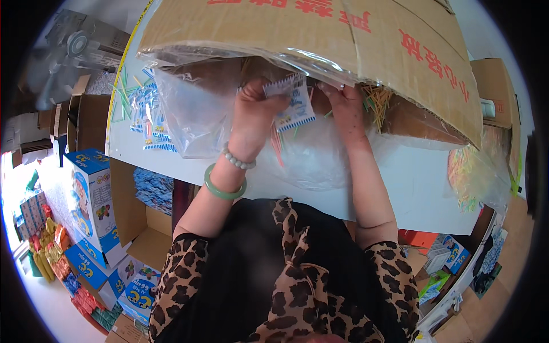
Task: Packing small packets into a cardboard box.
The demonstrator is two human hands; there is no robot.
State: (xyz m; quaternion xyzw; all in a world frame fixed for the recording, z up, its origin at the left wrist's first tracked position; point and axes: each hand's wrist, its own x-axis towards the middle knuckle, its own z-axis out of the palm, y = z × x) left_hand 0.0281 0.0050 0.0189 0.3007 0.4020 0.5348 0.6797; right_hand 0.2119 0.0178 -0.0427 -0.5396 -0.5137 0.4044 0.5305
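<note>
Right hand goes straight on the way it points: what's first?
Probably the box, at its edge just beyond the right hand. Depth is unclear; it might pass under that edge instead.

A fan sits at the upper left, blue-and-white cartons at the lower left, a brown carton at the upper right.

White table, tan floor, fan (blurred)
</note>
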